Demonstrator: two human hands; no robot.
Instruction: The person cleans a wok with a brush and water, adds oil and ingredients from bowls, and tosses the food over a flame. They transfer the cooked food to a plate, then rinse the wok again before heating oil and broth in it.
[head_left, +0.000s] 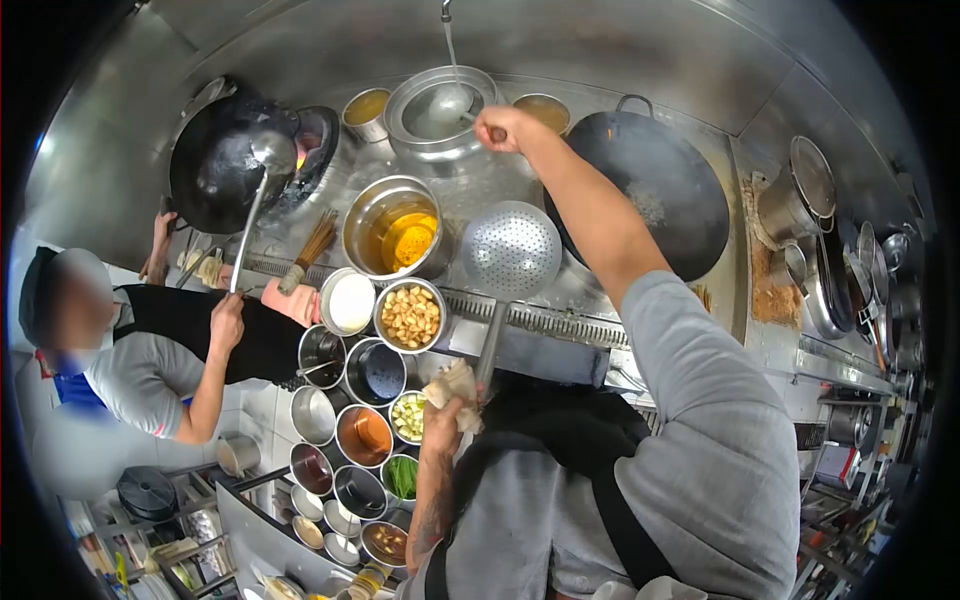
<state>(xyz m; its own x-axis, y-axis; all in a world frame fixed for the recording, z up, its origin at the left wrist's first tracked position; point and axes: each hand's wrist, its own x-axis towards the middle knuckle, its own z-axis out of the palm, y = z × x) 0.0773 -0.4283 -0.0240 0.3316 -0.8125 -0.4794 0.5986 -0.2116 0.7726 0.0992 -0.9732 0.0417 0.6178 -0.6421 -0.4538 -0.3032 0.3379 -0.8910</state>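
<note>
My right hand (500, 130) is closed around the handle of a ladle (450, 103). The ladle's bowl is over a round steel pot (395, 140), beneath a thin stream of water from a tap (446, 12). Low in the middle, my left hand (440, 428) grips a crumpled pale cloth (455, 385). A perforated strainer (512, 247) lies on the stove, its handle running down to the cloth; whether my fingers also hold that handle cannot be told. Beneath my right forearm stands a large dark wok (690, 190), hazy with steam.
On the left a co-worker (165, 350) holds a long ladle (250, 215) over another wok (200, 180) near a flame. A pot of yellow oil (355, 235) sits between us. Several ingredient tins, one with light brown chunks (410, 315), line the counter. Pans hang at right.
</note>
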